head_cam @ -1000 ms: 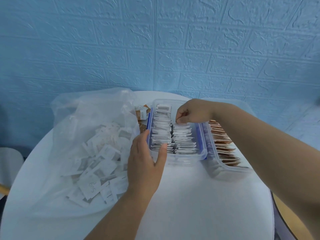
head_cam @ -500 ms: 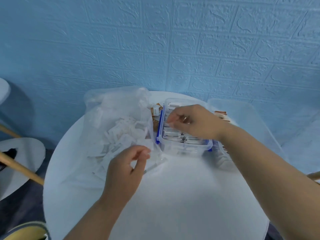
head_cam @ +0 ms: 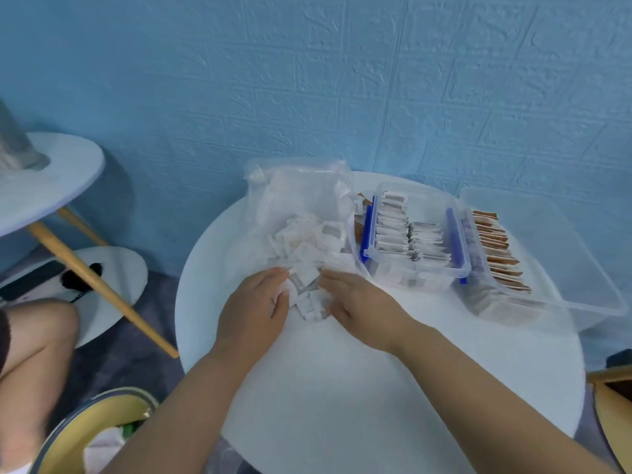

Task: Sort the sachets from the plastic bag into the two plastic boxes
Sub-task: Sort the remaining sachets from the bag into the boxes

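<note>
A crumpled clear plastic bag (head_cam: 301,196) lies at the back left of the round white table (head_cam: 376,388), with white sachets (head_cam: 297,239) spilling from it. A small heap of white sachets (head_cam: 312,297) lies between my hands. My left hand (head_cam: 253,309) pinches sachets at the heap's left side between thumb and forefinger. My right hand (head_cam: 355,306) touches the heap's right side with fairly straight fingers. A clear box with blue clips (head_cam: 458,271) holds rows of white sachets. Right of it, a second clear box (head_cam: 581,268) holds brown sachets (head_cam: 496,254).
A few brown sachets (head_cam: 359,230) lie between the bag and the blue-clipped box. A second round table (head_cam: 51,186) with wooden legs stands at the left, with a grey metal object on it. A person's knee (head_cam: 37,336) and a yellow-rimmed seat (head_cam: 85,429) are at the lower left.
My right hand has left the blue-clipped box and come down to the heap of sachets. My left hand has moved to the same heap. The view has swung left and back.
</note>
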